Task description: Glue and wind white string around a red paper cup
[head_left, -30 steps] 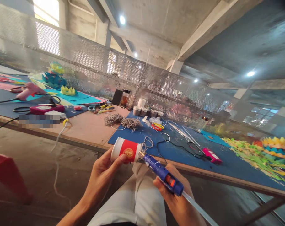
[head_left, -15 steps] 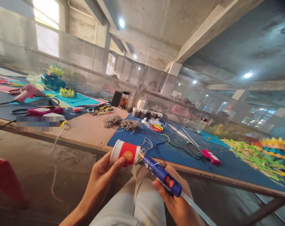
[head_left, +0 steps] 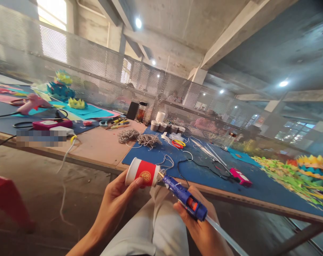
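Observation:
My left hand is closed around a red and white paper cup, which lies on its side above my lap with a gold emblem facing up. In my right hand is a blue hot glue gun, with a long clear glue stick coming out of its back end. The gun's metal tip is at the cup's right-hand end; whether it touches the cup I cannot tell. Some grey cord shows beside the tip, partly hidden.
On the table lie bundles of grey cord, red-yellow scissors, a pink power strip and small tubs. A pink glue gun lies left, paper scraps right. A red stool stands at lower left.
Almost nothing differs. The cup and glue gun keep the same position against each other, and the whole view has shifted very slightly.

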### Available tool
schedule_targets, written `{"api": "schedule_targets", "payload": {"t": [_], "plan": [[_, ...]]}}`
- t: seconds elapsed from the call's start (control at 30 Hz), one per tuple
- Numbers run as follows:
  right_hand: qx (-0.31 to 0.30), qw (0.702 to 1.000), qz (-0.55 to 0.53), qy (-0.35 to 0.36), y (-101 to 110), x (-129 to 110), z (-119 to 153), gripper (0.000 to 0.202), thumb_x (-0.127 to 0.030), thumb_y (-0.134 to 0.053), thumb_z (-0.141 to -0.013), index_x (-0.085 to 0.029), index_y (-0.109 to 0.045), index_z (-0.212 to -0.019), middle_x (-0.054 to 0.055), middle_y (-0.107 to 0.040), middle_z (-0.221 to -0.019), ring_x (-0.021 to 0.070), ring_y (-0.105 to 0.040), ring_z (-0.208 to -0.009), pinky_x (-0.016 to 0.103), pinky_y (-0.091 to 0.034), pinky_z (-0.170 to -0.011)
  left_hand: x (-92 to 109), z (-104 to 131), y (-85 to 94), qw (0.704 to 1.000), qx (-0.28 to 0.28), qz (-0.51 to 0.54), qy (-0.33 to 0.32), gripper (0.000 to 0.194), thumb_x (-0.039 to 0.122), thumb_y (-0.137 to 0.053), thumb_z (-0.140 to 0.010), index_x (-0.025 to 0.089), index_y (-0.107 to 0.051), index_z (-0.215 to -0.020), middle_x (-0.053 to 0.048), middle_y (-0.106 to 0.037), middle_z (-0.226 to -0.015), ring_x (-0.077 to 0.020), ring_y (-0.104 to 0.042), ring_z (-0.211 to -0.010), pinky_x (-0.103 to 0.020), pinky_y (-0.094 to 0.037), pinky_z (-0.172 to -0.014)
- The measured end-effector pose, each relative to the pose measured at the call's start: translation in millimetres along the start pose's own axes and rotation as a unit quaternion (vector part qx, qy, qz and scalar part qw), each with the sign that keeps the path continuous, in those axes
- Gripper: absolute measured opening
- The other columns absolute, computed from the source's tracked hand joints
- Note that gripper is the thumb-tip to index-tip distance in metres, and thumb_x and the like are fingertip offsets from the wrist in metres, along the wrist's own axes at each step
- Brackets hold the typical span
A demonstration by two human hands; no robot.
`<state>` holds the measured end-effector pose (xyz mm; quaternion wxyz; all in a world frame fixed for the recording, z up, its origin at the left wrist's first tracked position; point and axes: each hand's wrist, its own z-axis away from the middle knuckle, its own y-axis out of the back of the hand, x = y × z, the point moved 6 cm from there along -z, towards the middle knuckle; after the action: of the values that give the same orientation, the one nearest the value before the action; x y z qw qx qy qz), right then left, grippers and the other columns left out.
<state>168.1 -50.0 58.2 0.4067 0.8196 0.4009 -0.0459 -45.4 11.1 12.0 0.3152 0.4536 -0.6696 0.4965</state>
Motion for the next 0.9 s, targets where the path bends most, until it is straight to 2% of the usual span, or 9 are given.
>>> {"api": "schedule_targets", "payload": {"t": [0.3,0.53,0.77,0.9], "plan": [[0.008,1.0,0.008,0.004,1.0,-2.0,-1.6,0.02,-0.036,-0.061,-0.095,-0.022,-0.056,-0.082,-0.002,-0.054,-0.072,0.0111,-0.053,-0.054,0.021,-0.043,-0.05,-0.8,0.4,2.5,1.0,0.002,-0.013,-0.008,0.024,0.034,-0.075,-0.084,0.021,-0.075,-0.105,-0.001,-0.078,-0.092,-0.0209,-0.071,-0.09,-0.026,-0.055,-0.083],[0.001,1.0,0.011,-0.006,-1.4,0.5,-1.1,0.02,-0.036,-0.062,-0.095,-0.022,-0.055,-0.082,-0.001,-0.055,-0.072,0.0109,-0.054,-0.053,0.02,-0.043,-0.048,0.2,1.0,3.3,0.999,0.009,-0.032,-0.012,0.029,0.036,-0.076,-0.082,0.02,-0.076,-0.106,-0.005,-0.08,-0.099,-0.0232,-0.072,-0.087,-0.028,-0.057,-0.078],[0.006,1.0,0.01,-0.007,-1.7,0.6,-1.7,0.021,-0.035,-0.062,-0.095,-0.022,-0.055,-0.081,-0.002,-0.054,-0.069,0.0104,-0.055,-0.053,0.019,-0.043,-0.049,4.1,3.0,4.2,0.997,0.034,-0.065,-0.028,0.028,0.036,-0.077,-0.08,0.02,-0.077,-0.103,-0.004,-0.08,-0.094,-0.0221,-0.072,-0.081,-0.027,-0.058,-0.072],[-0.006,1.0,0.011,-0.019,-2.5,2.6,-0.9,0.018,-0.035,-0.061,-0.095,-0.021,-0.058,-0.084,-0.001,-0.057,-0.071,0.0122,-0.059,-0.056,0.02,-0.047,-0.052,4.4,1.7,5.1,0.996,0.015,-0.081,-0.043,0.028,0.035,-0.077,-0.08,0.021,-0.077,-0.103,-0.004,-0.08,-0.092,-0.0225,-0.072,-0.08,-0.027,-0.058,-0.072]]}}
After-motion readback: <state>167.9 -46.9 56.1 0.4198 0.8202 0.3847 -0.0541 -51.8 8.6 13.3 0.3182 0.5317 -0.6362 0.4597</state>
